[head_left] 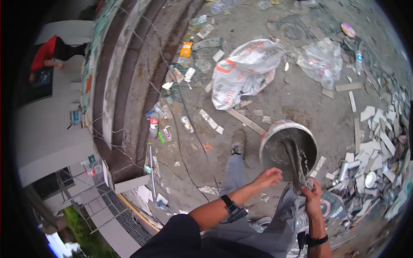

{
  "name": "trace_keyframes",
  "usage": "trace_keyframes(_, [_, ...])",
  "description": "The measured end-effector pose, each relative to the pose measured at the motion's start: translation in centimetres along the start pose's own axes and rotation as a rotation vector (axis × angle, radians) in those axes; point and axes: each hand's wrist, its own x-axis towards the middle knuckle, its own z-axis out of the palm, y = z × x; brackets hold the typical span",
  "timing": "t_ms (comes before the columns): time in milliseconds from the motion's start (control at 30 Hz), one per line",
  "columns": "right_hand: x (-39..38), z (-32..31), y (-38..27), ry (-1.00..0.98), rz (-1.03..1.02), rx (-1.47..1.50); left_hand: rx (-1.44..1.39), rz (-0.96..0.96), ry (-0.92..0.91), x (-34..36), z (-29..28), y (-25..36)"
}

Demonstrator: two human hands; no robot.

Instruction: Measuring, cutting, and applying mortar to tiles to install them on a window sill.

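A bucket with a grey-coated inside stands at the centre right. My right hand is closed on the upper part of a long, grey, mortar-coated tool with a jagged edge, which reaches down into the bucket. My left hand is beside the bucket's near rim, its fingers loosely curled and apart, holding nothing visible. My left foot is on the dirty concrete just left of the bucket.
A torn white sack and a clear plastic bag lie ahead. Broken tiles pile at the right. Cables cross beside concrete steps on the left. A person in red is at the upper left; a metal frame stands lower left.
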Motion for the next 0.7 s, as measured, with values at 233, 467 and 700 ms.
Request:
trace_keyframes(233, [-4.3,0.1,-8.8,-0.417,-0.28,-0.436,-0.614,-0.246,0.032,8.9,1.0,-1.4])
trace_keyframes(467, [-6.7,-1.0,-12.0,-0.586,-0.31,-0.37,-0.785,-0.125,0.113,11.7,0.5,-2.1])
trace_keyframes(700, [4.0,-0.9,-2.4,-0.163,-0.488,-1.048,-0.59,-0.3,0.219,8.4,-1.6,-2.8])
